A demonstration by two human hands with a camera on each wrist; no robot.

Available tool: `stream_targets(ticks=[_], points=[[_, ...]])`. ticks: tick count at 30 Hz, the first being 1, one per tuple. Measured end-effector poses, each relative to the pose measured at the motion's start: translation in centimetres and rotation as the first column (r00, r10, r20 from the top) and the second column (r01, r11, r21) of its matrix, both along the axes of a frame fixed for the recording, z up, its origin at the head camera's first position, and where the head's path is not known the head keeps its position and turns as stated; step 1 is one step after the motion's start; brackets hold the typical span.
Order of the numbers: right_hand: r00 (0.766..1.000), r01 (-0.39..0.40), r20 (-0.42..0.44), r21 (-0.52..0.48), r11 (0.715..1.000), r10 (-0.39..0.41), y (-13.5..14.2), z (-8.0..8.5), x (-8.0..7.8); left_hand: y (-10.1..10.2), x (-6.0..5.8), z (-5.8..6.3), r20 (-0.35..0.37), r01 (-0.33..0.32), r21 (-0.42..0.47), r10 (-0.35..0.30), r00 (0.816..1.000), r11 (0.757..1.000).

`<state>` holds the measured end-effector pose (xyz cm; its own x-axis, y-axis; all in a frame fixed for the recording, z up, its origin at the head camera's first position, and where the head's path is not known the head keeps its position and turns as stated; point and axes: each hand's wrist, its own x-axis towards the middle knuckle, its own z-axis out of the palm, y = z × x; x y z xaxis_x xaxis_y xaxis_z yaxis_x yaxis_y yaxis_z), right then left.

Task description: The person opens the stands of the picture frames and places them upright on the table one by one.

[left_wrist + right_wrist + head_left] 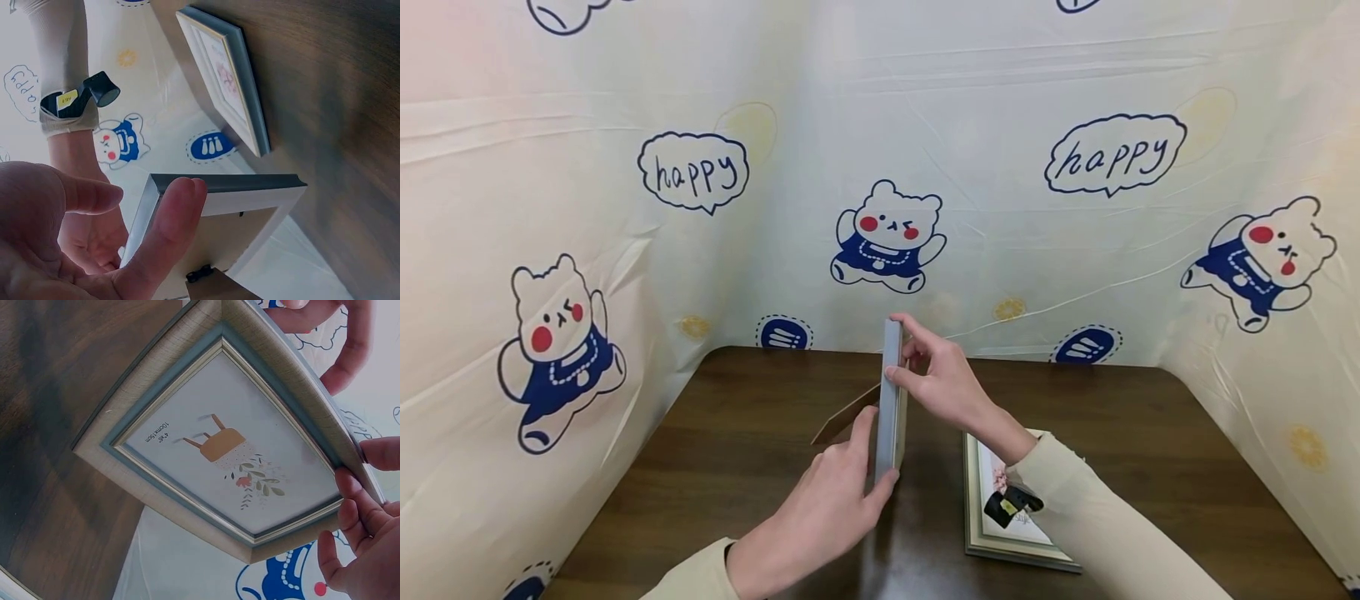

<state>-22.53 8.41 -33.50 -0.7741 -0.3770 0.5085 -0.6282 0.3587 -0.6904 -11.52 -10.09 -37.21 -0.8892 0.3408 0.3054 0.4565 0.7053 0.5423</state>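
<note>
A picture frame [890, 408] stands upright above or on the table, seen edge-on in the head view. My left hand [823, 500] grips its near lower edge, with a finger along the back. At the upper far edge, my right hand [947, 379] pinches the frame between thumb and fingers. A brown stand leg [846, 415] juts out from the back, on the left. The right wrist view shows the front: a pale gold border with a blue-grey inner band [169, 372], around a print of a chair and flowers [225, 447].
A second picture frame [972, 500] lies face up on the dark wooden table [700, 492], partly under my right forearm. A pale curtain [985, 275] printed with bears surrounds the table at the back and sides.
</note>
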Motion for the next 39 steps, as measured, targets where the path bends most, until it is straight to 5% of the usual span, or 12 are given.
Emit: stream_targets(ticks=[8,39], points=[[1.0,0.014,0.001,-0.009,1.0,-0.014,-0.2,-0.1,-0.1,0.4,-0.3,-0.3,0.026,-0.019,0.004,0.019,0.999,1.0],[0.999,0.047,-0.02,0.016,0.999,-0.047,-0.7,-0.1,-0.1,0.8,-1.2,-1.8,-0.142,-0.033,-0.022,0.03,0.989,0.999]])
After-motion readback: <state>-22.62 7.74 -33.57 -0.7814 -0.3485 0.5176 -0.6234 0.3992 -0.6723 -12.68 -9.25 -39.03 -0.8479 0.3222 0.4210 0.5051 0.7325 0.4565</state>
